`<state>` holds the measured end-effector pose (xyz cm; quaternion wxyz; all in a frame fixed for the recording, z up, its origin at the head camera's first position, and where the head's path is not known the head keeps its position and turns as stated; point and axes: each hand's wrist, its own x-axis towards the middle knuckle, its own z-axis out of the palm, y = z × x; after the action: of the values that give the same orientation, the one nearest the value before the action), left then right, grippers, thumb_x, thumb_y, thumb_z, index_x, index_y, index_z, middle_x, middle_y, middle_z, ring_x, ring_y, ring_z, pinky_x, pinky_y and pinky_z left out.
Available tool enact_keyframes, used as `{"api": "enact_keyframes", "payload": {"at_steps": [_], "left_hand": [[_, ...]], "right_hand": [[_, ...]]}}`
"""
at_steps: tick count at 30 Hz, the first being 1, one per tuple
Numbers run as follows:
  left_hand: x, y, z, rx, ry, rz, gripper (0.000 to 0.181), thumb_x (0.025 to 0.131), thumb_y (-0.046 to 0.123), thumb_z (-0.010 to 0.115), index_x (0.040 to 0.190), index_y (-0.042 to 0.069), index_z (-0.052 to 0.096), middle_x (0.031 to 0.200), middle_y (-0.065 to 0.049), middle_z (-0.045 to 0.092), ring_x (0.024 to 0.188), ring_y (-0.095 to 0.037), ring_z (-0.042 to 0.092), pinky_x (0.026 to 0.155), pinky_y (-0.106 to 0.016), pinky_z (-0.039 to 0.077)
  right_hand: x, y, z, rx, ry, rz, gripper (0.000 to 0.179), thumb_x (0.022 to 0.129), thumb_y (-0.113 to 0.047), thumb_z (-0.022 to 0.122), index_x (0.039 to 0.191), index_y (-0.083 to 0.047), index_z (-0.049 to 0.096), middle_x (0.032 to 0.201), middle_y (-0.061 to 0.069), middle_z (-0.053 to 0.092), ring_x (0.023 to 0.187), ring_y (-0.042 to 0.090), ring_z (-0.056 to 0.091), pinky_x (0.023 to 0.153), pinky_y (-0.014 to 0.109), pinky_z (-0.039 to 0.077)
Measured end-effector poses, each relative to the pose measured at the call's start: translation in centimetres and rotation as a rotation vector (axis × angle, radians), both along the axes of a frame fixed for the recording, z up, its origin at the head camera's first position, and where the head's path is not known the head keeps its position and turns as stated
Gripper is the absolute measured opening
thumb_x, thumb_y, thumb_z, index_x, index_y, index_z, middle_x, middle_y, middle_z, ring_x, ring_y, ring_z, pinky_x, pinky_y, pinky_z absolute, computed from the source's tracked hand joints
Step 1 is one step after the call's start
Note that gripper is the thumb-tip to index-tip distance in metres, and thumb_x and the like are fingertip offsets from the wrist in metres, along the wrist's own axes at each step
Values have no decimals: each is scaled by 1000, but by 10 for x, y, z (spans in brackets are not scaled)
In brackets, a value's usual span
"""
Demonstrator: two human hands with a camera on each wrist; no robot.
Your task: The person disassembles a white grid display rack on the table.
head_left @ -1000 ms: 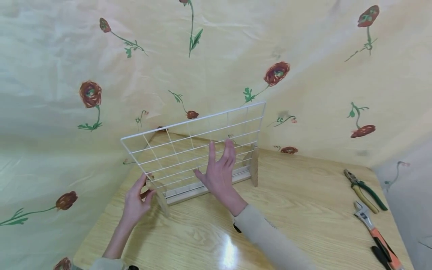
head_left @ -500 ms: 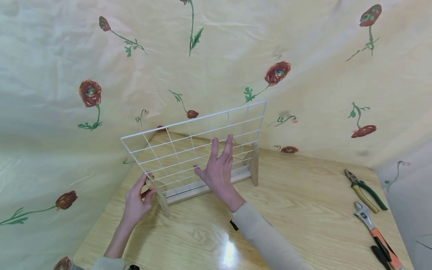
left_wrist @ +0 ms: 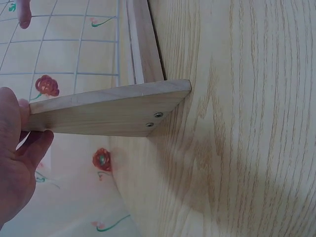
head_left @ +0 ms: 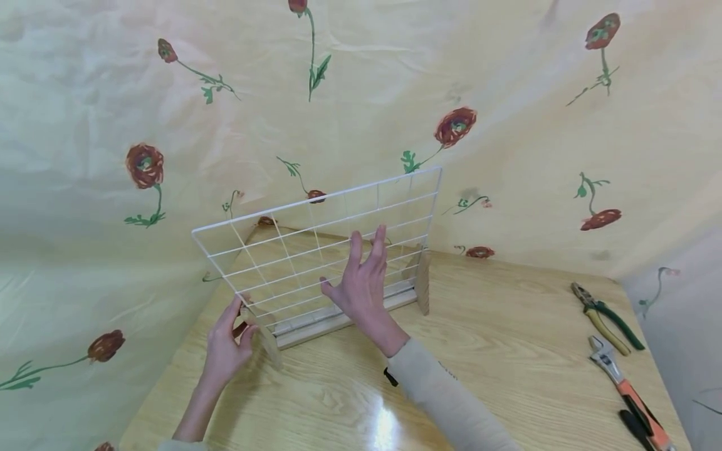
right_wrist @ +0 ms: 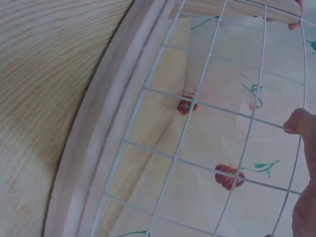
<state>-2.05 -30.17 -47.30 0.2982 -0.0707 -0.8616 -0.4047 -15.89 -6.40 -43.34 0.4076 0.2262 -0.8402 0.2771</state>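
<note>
A white wire grid [head_left: 274, 212] stands tilted in a wooden stand, its lower edge along the base rail [head_left: 316, 333]. My left hand [head_left: 225, 351] pinches the upper end of the stand's left side panel [left_wrist: 98, 116], thumb on one face and fingers on the other. Two screw heads [left_wrist: 158, 114] show near this panel's bottom. My right hand [head_left: 363, 288] lies against the front of the grid with spread fingers. Its thumb [right_wrist: 296, 121] touches a wire in the right wrist view. The right side panel [head_left: 422, 288] holds the far end.
Green-and-yellow-handled pliers [head_left: 590, 305] lie at the table's right side. Below them is an adjustable wrench [head_left: 612, 366] with an orange handle, beside a black handle [head_left: 636, 427]. The wooden table [head_left: 496, 351] reaches back to a flowered cloth [head_left: 383, 81].
My right hand has shifted slightly upward on the grid, its fingers spreading a little. My left hand keeps its pinch on the side panel. The head view has tilted slightly.
</note>
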Motion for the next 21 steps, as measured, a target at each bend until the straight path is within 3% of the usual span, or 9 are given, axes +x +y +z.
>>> {"api": "enact_keyframes", "payload": {"at_steps": [4, 8, 12, 16, 18, 19, 21], "left_hand": [[0, 0, 0, -15, -3, -1, 74, 66, -34, 70, 132, -6, 55, 114, -26, 61, 100, -43, 62, 83, -21, 56], [0, -1, 0, -39, 13, -7, 70, 65, -34, 68, 129, -8, 55, 112, -28, 61, 100, -46, 63, 80, -27, 60], [0, 0, -1, -50, 21, -3, 69, 65, -34, 68, 128, -9, 55, 107, -27, 62, 98, -46, 64, 79, -24, 60], [6, 13, 19, -26, 25, 0, 68, 63, -37, 67, 126, -14, 54, 104, -29, 61, 92, -45, 64, 81, -18, 56], [7, 15, 21, -22, 39, -2, 72, 61, -40, 67, 127, -15, 54, 107, -31, 61, 91, -45, 62, 82, -17, 56], [7, 16, 21, -28, 48, -1, 72, 60, -40, 68, 127, -16, 54, 109, -32, 61, 91, -45, 62, 82, -16, 55], [4, 10, 10, -32, 49, 2, 76, 59, -40, 68, 129, -13, 54, 113, -30, 61, 93, -42, 62, 81, -15, 55]], "right_hand": [[-1, 1, 8, 0, 30, 2, 131, 54, -40, 96, 148, -6, 12, 154, 31, -6, 123, 51, 41, 95, 64, 50], [0, 0, 21, 7, 32, 4, 130, 54, -41, 96, 147, -6, 13, 153, 33, -5, 124, 51, 40, 93, 63, 52], [2, -1, 35, 12, 21, 7, 127, 54, -40, 96, 146, -7, 15, 154, 33, -4, 125, 54, 39, 92, 65, 52], [5, -2, 43, 13, 8, 6, 128, 54, -40, 97, 146, -7, 14, 154, 32, -5, 123, 54, 39, 91, 63, 53], [5, -2, 45, 9, 1, 4, 128, 54, -40, 97, 146, -7, 14, 154, 32, -6, 123, 54, 38, 90, 62, 53], [5, -2, 47, 9, 1, 0, 128, 54, -40, 96, 147, -7, 14, 154, 32, -5, 123, 54, 39, 89, 61, 54], [4, -2, 51, 7, 0, -3, 128, 55, -40, 96, 147, -7, 14, 154, 32, -5, 122, 54, 39, 88, 61, 54]]}}
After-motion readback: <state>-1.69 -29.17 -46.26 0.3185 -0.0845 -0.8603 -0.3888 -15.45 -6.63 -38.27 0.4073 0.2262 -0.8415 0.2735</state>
